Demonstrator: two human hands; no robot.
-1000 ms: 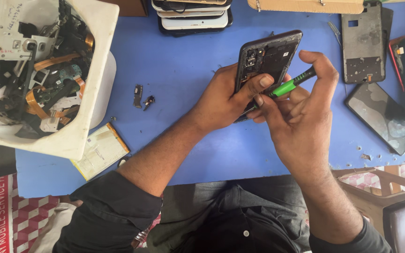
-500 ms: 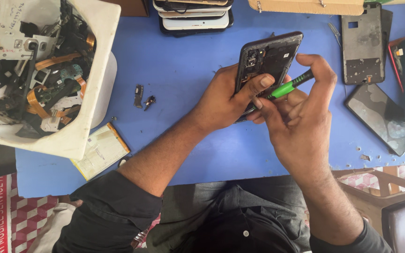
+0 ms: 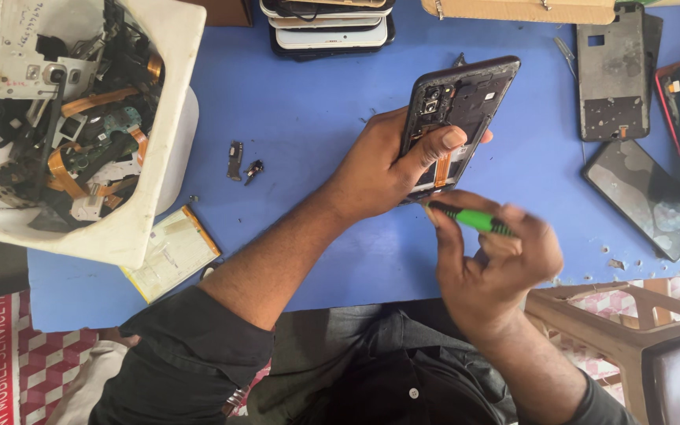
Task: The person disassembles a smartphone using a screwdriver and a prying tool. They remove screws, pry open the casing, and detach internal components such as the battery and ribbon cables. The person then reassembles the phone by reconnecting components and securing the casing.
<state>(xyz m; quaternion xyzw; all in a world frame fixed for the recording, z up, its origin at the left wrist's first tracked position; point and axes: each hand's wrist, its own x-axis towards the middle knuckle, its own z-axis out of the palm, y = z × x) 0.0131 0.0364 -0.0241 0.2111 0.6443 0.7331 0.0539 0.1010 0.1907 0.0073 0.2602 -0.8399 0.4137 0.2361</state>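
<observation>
My left hand grips an opened black phone with its back cover off, thumb pressed across the exposed inside near an orange flex strip. Just below it, my right hand holds a small green-handled screwdriver, its dark tip pointing left at the phone's lower edge. Both hands hover over the blue table.
A white tub of phone parts and flex cables stands at left. Two small dark parts lie on the table. Stacked phones sit at the back, a grey back cover and a cracked screen at right. A plastic stool is at lower right.
My right hand has dropped down from the phone with the green screwdriver, which now lies more level below the phone's lower edge. The left hand keeps its hold on the phone.
</observation>
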